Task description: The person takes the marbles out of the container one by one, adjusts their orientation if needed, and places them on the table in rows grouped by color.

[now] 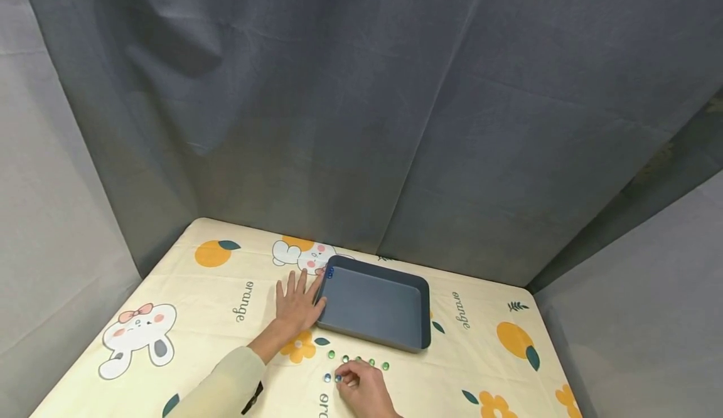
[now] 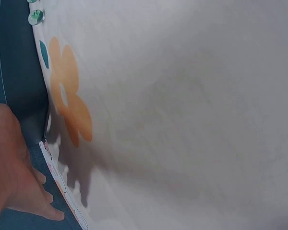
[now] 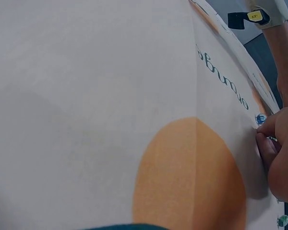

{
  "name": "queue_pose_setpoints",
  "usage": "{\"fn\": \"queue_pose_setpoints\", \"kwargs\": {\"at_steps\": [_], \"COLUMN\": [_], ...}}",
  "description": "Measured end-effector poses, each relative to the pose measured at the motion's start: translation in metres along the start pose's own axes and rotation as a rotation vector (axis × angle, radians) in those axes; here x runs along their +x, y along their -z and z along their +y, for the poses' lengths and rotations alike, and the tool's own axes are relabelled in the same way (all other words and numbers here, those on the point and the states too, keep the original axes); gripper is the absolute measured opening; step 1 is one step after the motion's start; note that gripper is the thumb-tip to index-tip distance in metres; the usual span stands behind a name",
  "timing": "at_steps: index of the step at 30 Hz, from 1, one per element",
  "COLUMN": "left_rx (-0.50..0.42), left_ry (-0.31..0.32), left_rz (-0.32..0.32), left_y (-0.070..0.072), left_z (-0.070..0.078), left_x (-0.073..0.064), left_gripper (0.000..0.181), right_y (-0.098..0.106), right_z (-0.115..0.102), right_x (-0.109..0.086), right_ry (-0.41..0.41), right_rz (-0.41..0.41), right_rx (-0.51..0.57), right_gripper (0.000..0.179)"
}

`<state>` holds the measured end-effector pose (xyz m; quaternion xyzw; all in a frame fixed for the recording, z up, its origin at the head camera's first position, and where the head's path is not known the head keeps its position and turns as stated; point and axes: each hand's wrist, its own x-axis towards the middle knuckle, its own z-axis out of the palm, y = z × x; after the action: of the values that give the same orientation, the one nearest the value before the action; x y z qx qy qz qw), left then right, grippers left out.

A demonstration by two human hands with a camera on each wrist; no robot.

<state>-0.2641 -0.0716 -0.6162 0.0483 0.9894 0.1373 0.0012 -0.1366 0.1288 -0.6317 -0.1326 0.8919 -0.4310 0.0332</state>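
Observation:
My left hand (image 1: 298,307) lies with spread fingers at the left end of a dark grey rectangular tray (image 1: 425,317), thumb over its rim. The left wrist view shows this hand (image 2: 14,167) beside the tray's corner (image 2: 24,72). Below the tray, my right hand (image 1: 366,386) has curled fingers and pinches a blue marble (image 1: 338,378) at the thumb and fingertip. Just left of it sits another blue marble (image 1: 327,378). In the right wrist view, a blue marble (image 3: 260,119) lies close by the right fingertips, and the pinched one is mostly hidden.
Several green marbles (image 1: 386,366) form a row between the tray and my right hand, one partly behind the fingers. Blue marbles (image 1: 330,272) sit in the tray's far left corner. A patterned tablecloth (image 1: 214,317) covers the table, and grey curtains (image 1: 339,123) surround it.

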Motion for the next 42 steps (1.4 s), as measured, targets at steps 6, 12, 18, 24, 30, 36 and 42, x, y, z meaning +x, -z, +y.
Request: {"fn": "queue_pose_setpoints", "kwargs": {"at_steps": [6, 12, 18, 24, 30, 36, 42], "left_rx": [-0.008, -0.015, 0.002, 0.002, -0.004, 0.009, 0.003], "left_ry": [0.002, 0.0, 0.01, 0.01, 0.015, 0.012, 0.013], "left_rz": [0.006, 0.013, 0.006, 0.004, -0.006, -0.011, -0.016], "left_y": [0.0, 0.0, 0.0, 0.0, 0.001, -0.002, 0.002], "left_z": [-0.001, 0.0, 0.0, 0.001, 0.001, -0.001, 0.0], "left_x": [0.0, 0.0, 0.0, 0.001, 0.0, 0.002, 0.001], "left_gripper": [0.062, 0.062, 0.062, 0.061, 0.061, 0.063, 0.062], "right_y": [0.001, 0.007, 0.019, 0.036, 0.047, 0.049, 0.038], "right_z": [-0.002, -0.006, -0.015, -0.02, -0.021, -0.02, -0.016], "right_x": [0.001, 0.002, 0.011, 0.03, 0.056, 0.091, 0.125], "right_ry": [-0.017, -0.076, -0.057, 0.025, 0.131, 0.132, 0.081], "right_rz": [-0.016, -0.043, -0.028, 0.036, 0.113, 0.124, 0.115], "right_rx": [0.018, 0.038, 0.034, 0.036, -0.006, -0.027, -0.036], "right_gripper": [0.025, 0.027, 0.022, 0.019, 0.019, 0.019, 0.021]}}
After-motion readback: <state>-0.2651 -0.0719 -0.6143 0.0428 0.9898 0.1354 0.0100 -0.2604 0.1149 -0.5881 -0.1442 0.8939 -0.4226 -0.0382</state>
